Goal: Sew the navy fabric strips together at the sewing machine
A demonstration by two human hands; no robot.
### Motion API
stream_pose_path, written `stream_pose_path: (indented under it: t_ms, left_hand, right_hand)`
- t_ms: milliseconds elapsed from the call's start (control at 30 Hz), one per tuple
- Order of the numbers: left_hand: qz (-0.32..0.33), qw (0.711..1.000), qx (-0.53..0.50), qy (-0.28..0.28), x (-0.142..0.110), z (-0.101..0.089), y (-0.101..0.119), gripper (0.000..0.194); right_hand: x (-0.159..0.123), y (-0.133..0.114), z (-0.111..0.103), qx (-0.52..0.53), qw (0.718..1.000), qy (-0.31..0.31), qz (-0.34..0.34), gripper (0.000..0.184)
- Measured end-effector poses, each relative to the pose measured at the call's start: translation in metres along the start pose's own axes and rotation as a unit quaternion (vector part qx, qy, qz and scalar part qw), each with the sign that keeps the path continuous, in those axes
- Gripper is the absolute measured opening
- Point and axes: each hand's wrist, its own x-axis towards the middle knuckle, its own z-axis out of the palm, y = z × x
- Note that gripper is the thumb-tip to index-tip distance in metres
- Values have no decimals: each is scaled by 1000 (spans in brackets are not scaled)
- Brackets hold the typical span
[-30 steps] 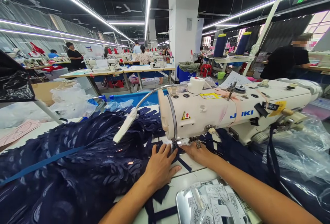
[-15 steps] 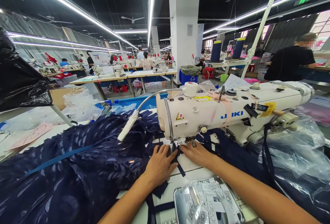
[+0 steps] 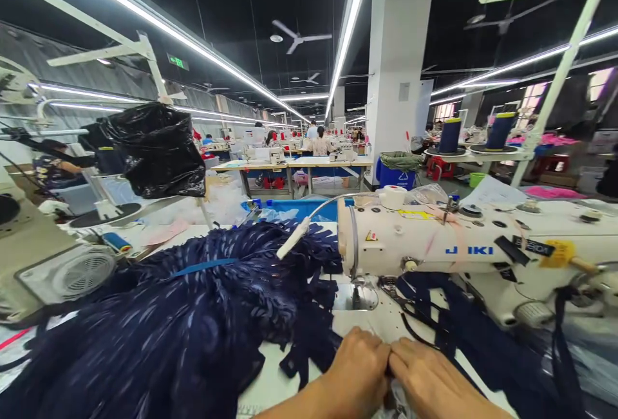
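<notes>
My left hand (image 3: 357, 364) and my right hand (image 3: 427, 371) meet side by side in front of the sewing machine (image 3: 400, 235), at the bottom of the view. Both are closed, fingertips curled inward against each other. Whatever they pinch is hidden behind the knuckles. Just beyond them lies the needle plate (image 3: 340, 297) under the machine head, with no hand on it. A heap of navy garment pieces (image 3: 193, 316), tied with a blue strip (image 3: 205, 267), spreads to the left of my hands. More navy fabric (image 3: 492, 342) lies to the right.
A dark tool resembling scissors (image 3: 410, 308) rests right of the needle plate. A lamp on a bent neck (image 3: 294, 237) hangs over the heap. Another machine (image 3: 62, 271) stands at left, near a black plastic bag (image 3: 157, 152). Thread cones (image 3: 450, 136) stand behind.
Both hands have left the fabric beneath the needle and come back toward me, closing together. The view has turned left, so the machine sits farther right and lower.
</notes>
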Motion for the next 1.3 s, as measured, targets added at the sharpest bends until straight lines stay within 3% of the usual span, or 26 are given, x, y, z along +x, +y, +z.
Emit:
stream_pose_path:
  t_ms: [100,167,233,300,400,500,633,767,867,1000,1067,1200,1300]
  left_hand:
    - [-17,993,-97,63,-17,0,4,15]
    - [-84,964,-227,108,-26,-5,-3,17]
    - [-174,902,-371,133,-31,-11,-13,15]
    - [-254,808,-509,154,-35,-15,-20,19]
    - [-319,669,-646,182,-38,-20,-23,28]
    - [-339,599,-700,191,-40,-22,-21,30]
    - [-352,542,-734,209,-40,-22,-18,26]
    - [-361,514,-746,220,-41,-22,-16,27]
    - [-356,515,-748,219,-42,-22,-15,29]
    - [-338,520,-749,233,-42,-20,-15,33]
    - [-328,517,-751,246,-42,-18,-16,35]
    - [-323,523,-746,255,-42,-15,-16,36]
    - [-321,539,-733,264,-42,-15,-15,39]
  right_hand:
    - [1,-9,-23,72,997,-22,34,17]
    - [7,-2,-32,106,989,-42,92,10]
    - [10,15,-33,53,984,-59,160,7]
    - [11,33,-28,-35,969,-95,227,10]
    - [10,50,-17,-104,947,-141,270,12]
    - [10,57,-10,-130,926,-189,301,14]
    - [13,62,-9,-105,904,-265,320,18]
    - [14,66,-13,-84,891,-288,342,22]
    - [5,64,-18,-105,903,-248,336,21]
    - [-9,50,-29,-139,950,-146,237,7]
    - [-9,38,-34,-147,970,-94,169,14]
    - [7,16,-42,-162,981,-8,104,21]
    - [23,5,-42,-176,981,16,86,27]
